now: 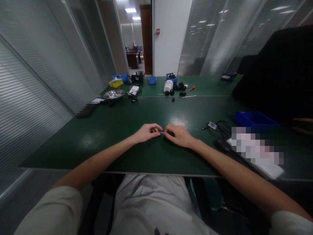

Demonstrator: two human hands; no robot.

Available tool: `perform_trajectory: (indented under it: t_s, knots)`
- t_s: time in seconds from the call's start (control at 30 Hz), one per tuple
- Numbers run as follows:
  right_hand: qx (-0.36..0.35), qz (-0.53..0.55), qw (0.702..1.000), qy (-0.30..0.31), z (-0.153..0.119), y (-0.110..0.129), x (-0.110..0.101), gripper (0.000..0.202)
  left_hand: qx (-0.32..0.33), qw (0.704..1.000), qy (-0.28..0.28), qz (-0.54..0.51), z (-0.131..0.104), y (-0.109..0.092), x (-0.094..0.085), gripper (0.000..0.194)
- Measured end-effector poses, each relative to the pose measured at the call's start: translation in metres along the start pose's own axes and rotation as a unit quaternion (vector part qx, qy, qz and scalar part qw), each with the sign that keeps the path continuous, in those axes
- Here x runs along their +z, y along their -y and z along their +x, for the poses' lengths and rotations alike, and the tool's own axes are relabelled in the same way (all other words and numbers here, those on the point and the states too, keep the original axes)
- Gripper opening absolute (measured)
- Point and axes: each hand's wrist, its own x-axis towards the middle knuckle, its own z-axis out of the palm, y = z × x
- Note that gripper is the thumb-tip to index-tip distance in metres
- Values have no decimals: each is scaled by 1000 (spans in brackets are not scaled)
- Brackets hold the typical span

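A: Where is the piece?
B: A thin pale rod [161, 132], between the left hand [148, 133] and the right hand [178, 135], at the near part of the counter [137, 156].
A: Long axis?
B: Left to right, roughly parallel to the counter's near edge, one end toward each hand. Which end is the tip: cannot tell, too small.
A: Fingers?
B: Right: curled, their tips at the rod's right end; a dark patch shows inside the curl. Firmness of grip: cannot tell. Left: bent, forefinger arched above the thumb, at the rod's left end; pinching or only touching, cannot tell.
A: Surroundings?
B: To the right, a dark cable [226, 123] and a blue tray [254, 119]. Farther back, an orange-handled screwdriver [192, 88], lying aslant; far left, a metal bowl [114, 94].
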Motion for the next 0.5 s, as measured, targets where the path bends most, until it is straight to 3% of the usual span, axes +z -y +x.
perform_trajectory:
  t_s: [0.1, 0.5]
  knots:
    - [4, -1, 1000, -1, 0, 0, -1, 19, 11, 999, -16, 31, -3, -3, 7, 35]
    - [0, -27, 999, 26, -1, 3, -7, 17, 68, 990, -8, 121, -17, -12, -1, 28]
